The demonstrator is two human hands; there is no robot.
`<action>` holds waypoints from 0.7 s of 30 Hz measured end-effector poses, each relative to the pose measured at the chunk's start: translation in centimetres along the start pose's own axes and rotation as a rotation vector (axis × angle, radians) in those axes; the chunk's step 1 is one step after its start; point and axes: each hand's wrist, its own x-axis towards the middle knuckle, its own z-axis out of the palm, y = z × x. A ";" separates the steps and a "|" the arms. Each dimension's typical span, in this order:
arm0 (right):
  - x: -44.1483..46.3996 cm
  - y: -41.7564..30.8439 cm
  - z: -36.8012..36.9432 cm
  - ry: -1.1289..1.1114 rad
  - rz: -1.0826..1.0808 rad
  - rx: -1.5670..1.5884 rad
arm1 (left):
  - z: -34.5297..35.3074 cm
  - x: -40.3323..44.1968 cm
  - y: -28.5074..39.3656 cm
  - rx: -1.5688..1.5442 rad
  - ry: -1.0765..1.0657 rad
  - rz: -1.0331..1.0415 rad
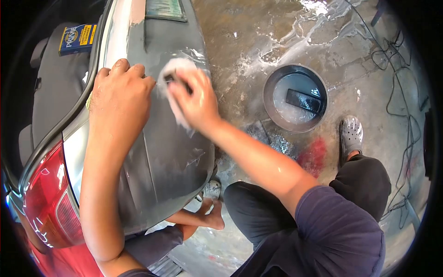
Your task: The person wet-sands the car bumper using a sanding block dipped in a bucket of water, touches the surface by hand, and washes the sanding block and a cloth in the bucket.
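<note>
My right hand (198, 99) is closed around a small black sanding block (169, 77), pressed to the car's grey primed rear panel (170, 152). Whitish wet slurry (177, 113) spreads around and below it; hand and block are slightly blurred. On the upper edge of the same panel rests my left hand (121, 90), its fingers bent and their tips hidden. Something yellow-green (89, 100) peeks out at its left side; whether the hand grips it cannot be made out. Below the left wrist is the red tail light (50, 194).
A round basin (267, 104) of cloudy water with a black block (303, 100) in it stands on the wet floor. Cables (408, 120) trail at right. Another person's bare foot (214, 217) shows below the panel. A blue-yellow box (77, 39) lies inside the car.
</note>
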 end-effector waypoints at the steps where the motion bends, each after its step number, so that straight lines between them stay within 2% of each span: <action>1: 3.1 1.4 1.0 0.019 0.079 0.032 | 0.0 0.0 0.0 0.008 -0.008 -0.002; 2: 5.3 2.2 1.6 0.039 0.158 0.063 | 0.0 0.1 0.1 0.016 -0.014 -0.004; 5: 6.5 2.4 1.7 0.045 0.192 0.016 | 0.0 0.2 0.2 0.008 -0.017 -0.019; 7: 2.0 1.4 0.9 0.062 -0.001 -0.063 | 0.0 0.3 0.2 0.001 0.005 -0.012; 8: -1.2 0.0 -0.1 0.019 0.020 -0.056 | 0.0 0.2 0.1 -0.002 0.012 -0.009; 9: -4.0 -1.0 -0.9 0.022 -0.076 -0.033 | 0.0 0.2 0.1 0.003 0.011 -0.007; 10: -6.1 -2.6 -1.7 -0.020 0.027 -0.021 | 0.0 0.2 0.1 0.009 0.012 -0.005; 12: -4.7 -1.5 -1.1 0.022 -0.053 0.035 | 0.1 0.2 0.0 0.012 0.013 -0.004; 14: -0.1 0.4 0.2 0.050 0.010 -0.011 | 0.1 0.2 0.1 -0.004 0.015 -0.002; 16: 5.0 2.0 1.2 0.047 0.168 0.038 | 0.2 0.1 0.2 0.006 0.012 -0.011; 21: 6.2 2.0 1.3 -0.016 0.261 0.021 | 0.2 0.1 0.2 0.025 0.012 0.002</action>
